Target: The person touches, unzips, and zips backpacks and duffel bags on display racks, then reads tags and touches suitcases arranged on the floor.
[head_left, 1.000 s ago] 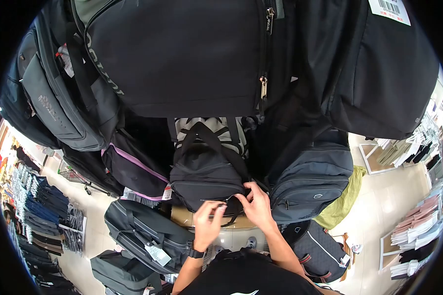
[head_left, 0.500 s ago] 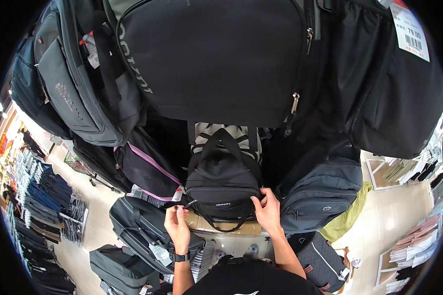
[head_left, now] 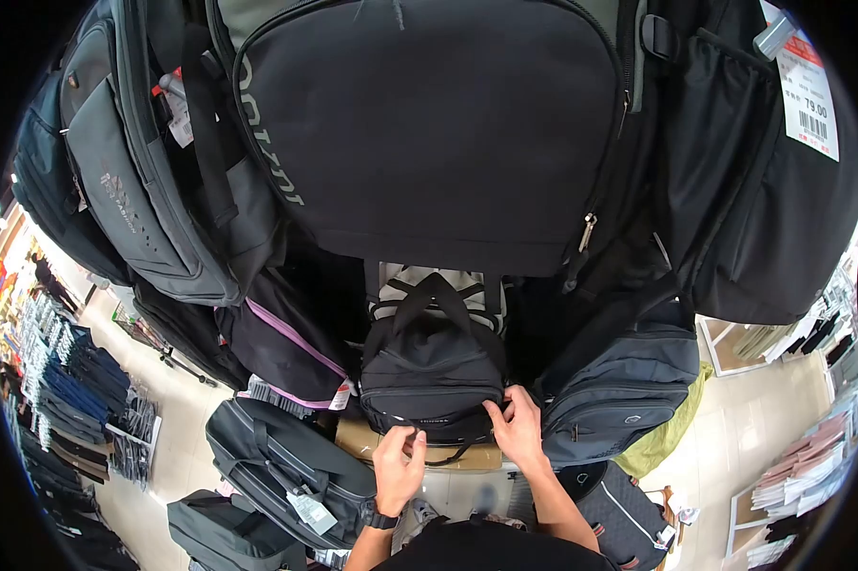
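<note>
A small black backpack sits upright at the centre, its carry loop raised at the top and small light lettering on its front. My left hand, with a dark watch on the wrist, is at the lower left of the front pocket, thumb and fingers pinched together. What lies between those fingertips is too small to make out; a short light streak shows on the pocket seam just above them. At the pocket's right edge, my right hand pinches the backpack's fabric. A dark strap loop hangs below the bag between both hands.
A large black backpack hangs close above. Grey backpack at left, dark blue backpack at right. Below are a black bag and cardboard. Clothes racks stand left; folded clothes lie right.
My left hand has moved right and slightly down, from the backpack's left side to beneath its front pocket. My right hand stays at the right edge. The view has shifted slightly.
</note>
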Available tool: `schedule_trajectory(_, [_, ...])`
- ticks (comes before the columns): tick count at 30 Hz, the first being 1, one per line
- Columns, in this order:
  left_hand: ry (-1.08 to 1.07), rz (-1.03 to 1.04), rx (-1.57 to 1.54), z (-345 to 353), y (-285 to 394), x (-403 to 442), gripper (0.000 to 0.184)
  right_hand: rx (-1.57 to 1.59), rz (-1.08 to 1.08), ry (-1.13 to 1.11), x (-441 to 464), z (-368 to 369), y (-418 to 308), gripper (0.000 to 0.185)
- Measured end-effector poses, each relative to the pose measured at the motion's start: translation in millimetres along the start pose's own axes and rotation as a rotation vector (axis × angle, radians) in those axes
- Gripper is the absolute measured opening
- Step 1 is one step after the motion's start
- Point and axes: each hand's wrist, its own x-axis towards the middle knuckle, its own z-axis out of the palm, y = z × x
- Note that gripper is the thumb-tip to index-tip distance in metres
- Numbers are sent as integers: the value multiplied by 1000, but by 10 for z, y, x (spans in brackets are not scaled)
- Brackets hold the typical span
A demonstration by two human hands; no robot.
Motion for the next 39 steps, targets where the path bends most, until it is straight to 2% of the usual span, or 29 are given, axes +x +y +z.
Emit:
schedule_trajectory(1, [-2, 2, 0, 39, 18, 44, 14, 7, -17, -9, -1, -5, -9, 29])
schedule_trajectory(3, [-109, 190, -62, 138, 52, 116, 14, 21, -15, 0, -23, -6, -42, 28])
schedule_trajectory(9, [-476, 277, -157, 529, 252, 107, 15, 89, -58, 42, -76, 41, 18, 30])
schedule_trajectory(15, [-446, 216, -192, 733, 312, 222, 16, 145, -126, -64, -20, -67, 76, 25])
schedule_trajectory(17, [-483, 151, -217, 701, 363, 222, 17, 157, -87, -102, -10, -110, 65, 23])
schedule_trajectory(21, [-537, 179, -203, 623, 246, 151, 17, 176, -43, -113, -19, -126, -10, 20])
schedule_trajectory(25, [-498, 9, -246, 322, 131, 43, 17, 152, -58, -72, -57, -57, 33, 17])
schedule_trajectory(28, [-302, -14, -228, 51, -185, -43, 15, 139, -30, -94, -73, -61, 48, 17])
schedule_trajectory(31, [-133, -52, -100, -328, -277, -10, 14, 34, -132, -61, -73, -97, 21, 19])
schedule_trajectory(36, [278, -55, -242, -666, -504, 230, 13, 11, 56, -98, -60, -136, -77, 25])
schedule_trajectory(39, [332, -101, -186, -790, -562, 310, 15, 54, -48, 4, -102, -39, 5, 25])
